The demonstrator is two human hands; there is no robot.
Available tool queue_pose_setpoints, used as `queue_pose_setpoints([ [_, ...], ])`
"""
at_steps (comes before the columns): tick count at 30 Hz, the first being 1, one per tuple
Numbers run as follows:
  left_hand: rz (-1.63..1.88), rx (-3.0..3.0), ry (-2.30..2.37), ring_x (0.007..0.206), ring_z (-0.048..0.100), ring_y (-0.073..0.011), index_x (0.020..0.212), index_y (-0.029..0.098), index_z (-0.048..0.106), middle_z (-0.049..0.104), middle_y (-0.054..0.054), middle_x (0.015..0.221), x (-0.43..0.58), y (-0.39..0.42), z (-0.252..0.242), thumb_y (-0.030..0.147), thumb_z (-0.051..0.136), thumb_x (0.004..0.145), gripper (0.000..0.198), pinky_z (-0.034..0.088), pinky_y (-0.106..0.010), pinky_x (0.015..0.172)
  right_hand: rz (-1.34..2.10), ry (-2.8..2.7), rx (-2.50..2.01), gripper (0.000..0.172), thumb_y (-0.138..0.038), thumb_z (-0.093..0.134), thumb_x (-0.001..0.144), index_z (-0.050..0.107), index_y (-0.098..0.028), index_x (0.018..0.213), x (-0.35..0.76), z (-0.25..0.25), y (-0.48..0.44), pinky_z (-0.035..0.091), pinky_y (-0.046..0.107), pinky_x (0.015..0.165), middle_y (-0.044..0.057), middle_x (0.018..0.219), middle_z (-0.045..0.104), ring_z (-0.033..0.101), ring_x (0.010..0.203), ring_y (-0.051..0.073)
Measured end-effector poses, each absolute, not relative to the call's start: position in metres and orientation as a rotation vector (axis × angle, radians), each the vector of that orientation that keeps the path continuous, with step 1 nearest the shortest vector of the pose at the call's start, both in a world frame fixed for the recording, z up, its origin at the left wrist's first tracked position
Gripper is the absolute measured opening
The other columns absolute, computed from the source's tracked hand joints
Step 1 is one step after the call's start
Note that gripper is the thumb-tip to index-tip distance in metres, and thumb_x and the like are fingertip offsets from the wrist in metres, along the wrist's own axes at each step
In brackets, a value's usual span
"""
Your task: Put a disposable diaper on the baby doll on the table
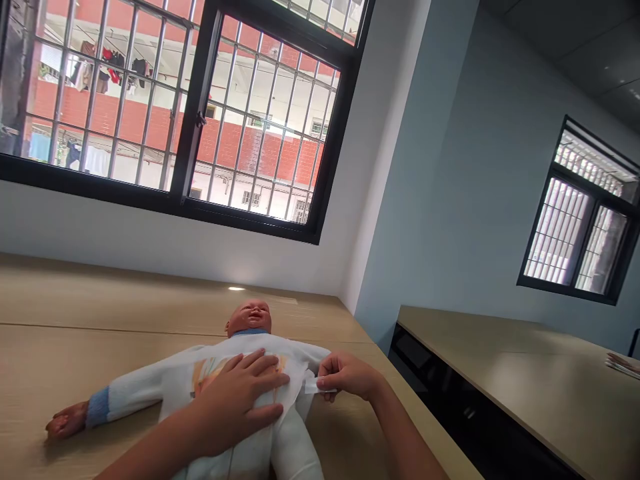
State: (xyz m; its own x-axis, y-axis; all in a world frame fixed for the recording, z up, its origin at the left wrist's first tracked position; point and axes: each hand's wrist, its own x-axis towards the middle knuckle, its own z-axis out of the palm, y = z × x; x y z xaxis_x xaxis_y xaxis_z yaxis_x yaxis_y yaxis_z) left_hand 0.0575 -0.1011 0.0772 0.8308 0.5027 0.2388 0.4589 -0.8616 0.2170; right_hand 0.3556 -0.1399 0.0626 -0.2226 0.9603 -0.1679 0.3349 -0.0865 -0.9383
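Note:
A baby doll (253, 317) lies on its back on the table, head toward the wall, in a white suit with blue collar and cuff. Over its belly is a white diaper (202, 371) with an orange and green print, worn outside the suit. My left hand (245, 395) rests flat on the diaper's front, fingers spread. At the doll's side on the right, my right hand (350, 375) pinches a white diaper tab (311, 385) between thumb and fingers and holds it out from the waist. The doll's lower legs run out of view.
The wooden table (125, 300) meets the wall under a barred window (260, 133). Beyond its right edge is a gap, then a second table (500, 360) with a stack of papers (623, 364) at its far right. Another window (575, 233) is on the right wall.

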Motion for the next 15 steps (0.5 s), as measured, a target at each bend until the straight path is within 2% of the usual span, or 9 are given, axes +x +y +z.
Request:
queue_pose_setpoints([
  [5, 0.458, 2.892, 0.754, 0.145, 0.043, -0.0399, 0.137, 0.044, 0.064, 0.057, -0.003, 0.15, 0.064, -0.104, 0.075, 0.042, 0.055, 0.099, 0.039, 0.032, -0.07, 0.115, 1.324, -1.526, -1.315, 0.047, -0.049, 0.09, 0.064, 0.059, -0.013, 0.067, 0.353, 0.059, -0.139, 0.043, 0.023, 0.057, -0.001, 0.059, 0.062, 0.057, 0.056, 0.01],
  [7, 0.483, 2.952, 0.736, 0.146, 0.041, -0.0399, 0.135, 0.038, 0.066, 0.056, -0.005, 0.151, 0.07, -0.103, 0.069, 0.03, 0.051, 0.1, 0.039, 0.03, -0.07, 0.116, 1.361, -1.465, -1.26, 0.051, -0.05, 0.092, 0.062, 0.058, -0.013, 0.069, 0.348, 0.056, -0.135, 0.043, 0.023, 0.056, -0.003, 0.058, 0.061, 0.056, 0.053, 0.009],
  [9, 0.479, 3.01, 0.583, 0.148, 0.041, -0.0344, 0.134, 0.031, 0.065, 0.057, -0.005, 0.151, 0.075, -0.103, 0.064, 0.013, 0.046, 0.095, 0.047, 0.029, -0.063, 0.12, 1.401, -1.424, -1.221, 0.053, -0.05, 0.094, 0.06, 0.056, -0.014, 0.07, 0.343, 0.053, -0.132, 0.043, 0.024, 0.056, -0.003, 0.059, 0.06, 0.056, 0.051, 0.009],
  [11, 0.46, 3.016, 0.397, 0.145, 0.045, -0.0274, 0.132, 0.029, 0.064, 0.062, -0.002, 0.145, 0.077, -0.103, 0.062, 0.003, 0.044, 0.088, 0.055, 0.031, -0.053, 0.122, 1.429, -1.419, -1.2, 0.054, -0.049, 0.095, 0.06, 0.056, -0.014, 0.07, 0.342, 0.052, -0.131, 0.043, 0.023, 0.055, -0.003, 0.058, 0.061, 0.057, 0.051, 0.009],
  [13, 0.453, 2.992, 0.338, 0.139, 0.051, -0.0256, 0.128, 0.031, 0.064, 0.067, 0.003, 0.137, 0.077, -0.106, 0.065, 0.003, 0.046, 0.085, 0.054, 0.034, -0.05, 0.119, 1.44, -1.424, -1.195, 0.054, -0.049, 0.095, 0.06, 0.056, -0.013, 0.068, 0.344, 0.052, -0.132, 0.043, 0.023, 0.055, -0.002, 0.057, 0.061, 0.056, 0.051, 0.008],
  [15, 0.459, 2.979, 0.382, 0.133, 0.054, -0.0282, 0.123, 0.033, 0.066, 0.067, 0.003, 0.135, 0.077, -0.109, 0.069, 0.007, 0.047, 0.085, 0.05, 0.037, -0.052, 0.114, 1.444, -1.424, -1.199, 0.053, -0.049, 0.095, 0.06, 0.056, -0.013, 0.067, 0.347, 0.05, -0.132, 0.043, 0.022, 0.054, -0.002, 0.056, 0.061, 0.056, 0.051, 0.008],
])
